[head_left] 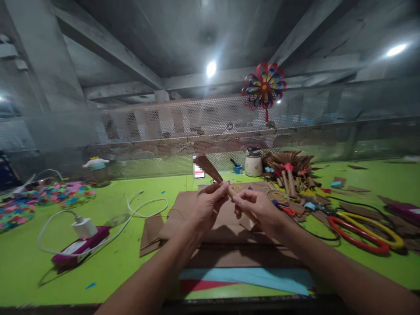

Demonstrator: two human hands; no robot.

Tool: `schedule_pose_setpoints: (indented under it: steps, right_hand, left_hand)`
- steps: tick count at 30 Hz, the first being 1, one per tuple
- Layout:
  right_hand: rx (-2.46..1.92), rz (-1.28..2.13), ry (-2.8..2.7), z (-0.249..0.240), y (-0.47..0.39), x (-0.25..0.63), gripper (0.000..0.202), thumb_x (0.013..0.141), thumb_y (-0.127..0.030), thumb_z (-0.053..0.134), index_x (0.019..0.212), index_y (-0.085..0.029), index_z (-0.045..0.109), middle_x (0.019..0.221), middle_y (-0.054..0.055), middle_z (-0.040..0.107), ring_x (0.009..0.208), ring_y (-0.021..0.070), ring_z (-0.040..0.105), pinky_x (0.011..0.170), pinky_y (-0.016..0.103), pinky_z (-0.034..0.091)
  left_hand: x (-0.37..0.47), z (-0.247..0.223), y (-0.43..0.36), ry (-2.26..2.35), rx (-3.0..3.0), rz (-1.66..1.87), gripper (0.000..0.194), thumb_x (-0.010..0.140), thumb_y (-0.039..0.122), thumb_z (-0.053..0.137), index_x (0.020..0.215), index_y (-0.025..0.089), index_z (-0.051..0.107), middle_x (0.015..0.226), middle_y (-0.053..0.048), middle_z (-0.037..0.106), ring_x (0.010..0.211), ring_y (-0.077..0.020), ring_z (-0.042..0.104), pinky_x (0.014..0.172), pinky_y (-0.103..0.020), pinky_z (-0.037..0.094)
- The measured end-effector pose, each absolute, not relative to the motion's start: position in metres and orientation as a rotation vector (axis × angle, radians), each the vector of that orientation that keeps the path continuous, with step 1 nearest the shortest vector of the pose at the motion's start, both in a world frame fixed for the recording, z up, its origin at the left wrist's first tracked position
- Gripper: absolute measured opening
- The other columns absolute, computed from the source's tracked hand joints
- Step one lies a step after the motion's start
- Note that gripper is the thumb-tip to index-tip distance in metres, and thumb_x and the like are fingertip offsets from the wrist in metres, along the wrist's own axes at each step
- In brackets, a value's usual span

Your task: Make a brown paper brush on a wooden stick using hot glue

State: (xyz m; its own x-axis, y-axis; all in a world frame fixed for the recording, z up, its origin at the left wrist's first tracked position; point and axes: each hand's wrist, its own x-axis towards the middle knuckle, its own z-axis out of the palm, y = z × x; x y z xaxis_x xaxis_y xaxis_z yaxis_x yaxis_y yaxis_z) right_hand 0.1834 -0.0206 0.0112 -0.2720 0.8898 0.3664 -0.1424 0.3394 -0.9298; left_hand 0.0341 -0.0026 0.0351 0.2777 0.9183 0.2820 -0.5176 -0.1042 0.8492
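A brown paper piece [210, 168], fanned at its upper end and narrow like a stick below, slants between my two hands. My left hand [211, 203] pinches it just under the fan. Further down, my right hand [254, 208] has its fingers closed round the narrow part. Beneath both hands lies a stack of brown paper sheets [187, 214]. Light blue paper [249, 276] and red paper [203, 286] lie at the near edge of the stack.
Red and yellow scissors [361, 234] and brown paper bundles [288, 175] are on the right. A purple power strip [80, 249] with a white cable and colourful paper stars [62, 192] lie left. Behind stand a white jar [253, 162] and a mesh panel [157, 131].
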Motion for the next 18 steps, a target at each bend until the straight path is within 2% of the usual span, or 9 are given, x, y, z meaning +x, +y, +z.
schedule_pose_setpoints:
  steps: [8,13,18]
  right_hand:
    - [-0.876,1.002,-1.638,0.007,-0.020,0.181,0.028,0.075,-0.043,0.060,0.075,-0.015,0.059,0.064,0.001,0.060,0.052,0.0093,0.046,0.046,0.021,0.033]
    - [-0.957,0.670,-1.799,0.007,-0.023,0.177,0.026,0.077,-0.040,0.057,0.086,-0.017,0.065,0.066,0.001,0.060,0.056,0.0115,0.049,0.050,0.023,0.036]
    - [-1.019,0.599,-1.795,0.004,-0.026,0.174,0.030,0.075,-0.040,0.059,0.092,-0.016,0.064,0.069,0.002,0.063,0.058,0.0129,0.052,0.052,0.024,0.038]
  left_hand:
    - [0.028,0.026,0.001,0.533,1.104,1.252,0.018,0.067,0.023,0.071,0.081,0.012,0.070,0.076,-0.006,0.065,0.073,-0.0143,0.058,0.070,-0.028,0.046]
    - [0.023,0.025,0.004,0.519,0.988,1.272,0.021,0.062,0.021,0.075,0.079,0.013,0.068,0.078,-0.003,0.063,0.074,-0.0120,0.058,0.074,-0.026,0.047]
    - [0.022,0.027,0.004,0.541,0.963,1.271,0.023,0.060,0.023,0.076,0.078,0.012,0.066,0.072,-0.001,0.058,0.068,-0.0090,0.055,0.069,-0.023,0.047]
